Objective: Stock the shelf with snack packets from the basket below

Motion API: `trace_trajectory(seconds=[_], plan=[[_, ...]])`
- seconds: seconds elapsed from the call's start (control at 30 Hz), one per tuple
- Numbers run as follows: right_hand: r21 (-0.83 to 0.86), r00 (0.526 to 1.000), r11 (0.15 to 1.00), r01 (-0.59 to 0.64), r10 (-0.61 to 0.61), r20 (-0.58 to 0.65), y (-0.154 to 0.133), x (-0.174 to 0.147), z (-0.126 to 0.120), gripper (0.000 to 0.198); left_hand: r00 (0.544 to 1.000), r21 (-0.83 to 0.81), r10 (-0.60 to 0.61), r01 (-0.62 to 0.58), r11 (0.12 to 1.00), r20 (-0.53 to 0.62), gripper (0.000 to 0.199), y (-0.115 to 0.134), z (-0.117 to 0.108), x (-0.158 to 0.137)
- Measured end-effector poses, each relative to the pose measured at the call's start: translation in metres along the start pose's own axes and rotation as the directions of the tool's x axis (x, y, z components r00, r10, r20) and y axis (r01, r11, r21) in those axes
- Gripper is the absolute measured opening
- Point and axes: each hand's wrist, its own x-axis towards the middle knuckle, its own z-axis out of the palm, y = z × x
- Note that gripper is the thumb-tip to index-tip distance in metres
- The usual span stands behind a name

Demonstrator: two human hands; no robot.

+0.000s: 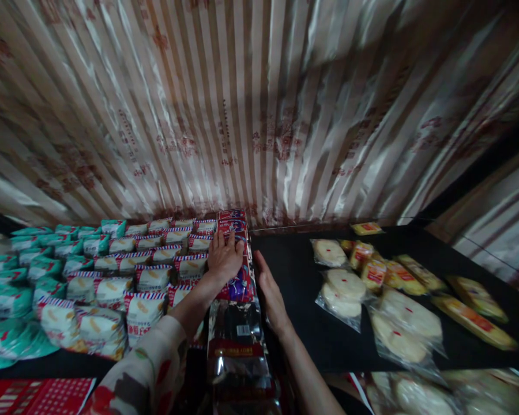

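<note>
Left hand (225, 256) on top, right hand (271, 297) alongside a row of glossy red-and-purple packs (241, 290)

At far left, soft teal packets with white labels (11, 300) overlap in rows, too crowded to count surely. Next come plump white packets with red-and-blue striped tops (145, 312), again in rows; three stand out along the near edge, and those behind partly hide one another.

In the middle, the left hand lies palm down on the red-and-purple packs, fingers extended and slightly apart, gripping nothing. The packs are directly under these fingers, in a narrow row whose long axis runs away from the person toward the striped, shiny sheet (242, 115) at the back. Their number is hidden by the hand. At the near end of the row lie dark brown glossy packs (229, 317), at least two.

The right hand stands just beside the row's right edge, fingers straight and uncurled; whether it touches, I cannot tell. The left hand is the nearer.

Farther right, on the black surface (289, 253), are clear bags of pale round discs (346, 283), with at least five discs showing, then yellow packets (374, 274): one alone by the back edge, two long ones at far right, an overlapping cluster between
</note>
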Motion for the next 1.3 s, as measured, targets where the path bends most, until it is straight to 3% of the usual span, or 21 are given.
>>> trace_trajectory(seconds=[0.17, 0.43, 0.7, 1.07, 1.3], plan=[[-0.039, 1.000, 0.999, 0.007, -0.008, -0.022, -0.001, 0.002, 0.005, 0.063, 0.999, 0.029, 0.014, -0.013, 0.999, -0.036, 0.058, 0.000, -0.001, 0.000], [-0.148, 0.996, 0.987, 0.055, -0.043, 0.082, -0.010, 0.003, 0.002, 0.055, 0.993, 0.056, 0.028, -0.022, 0.998, -0.111, 0.053, 0.002, -0.007, -0.004], [-0.196, 0.991, 0.979, 0.062, -0.037, 0.129, -0.003, 0.007, -0.001, 0.058, 0.991, 0.028, 0.095, -0.093, 0.995, -0.097, 0.048, -0.002, -0.003, -0.003], [-0.153, 0.987, 0.985, 0.074, -0.051, 0.150, 0.003, 0.013, -0.002, 0.054, 0.993, 0.055, 0.044, -0.039, 0.998, -0.106, 0.051, 0.001, 0.000, -0.001], [-0.228, 0.992, 0.969, 0.097, -0.074, 0.104, 0.005, 0.014, 0.000, 0.059, 0.993, 0.037, 0.050, -0.046, 0.998, -0.107, 0.051, -0.001, 0.000, -0.002]])
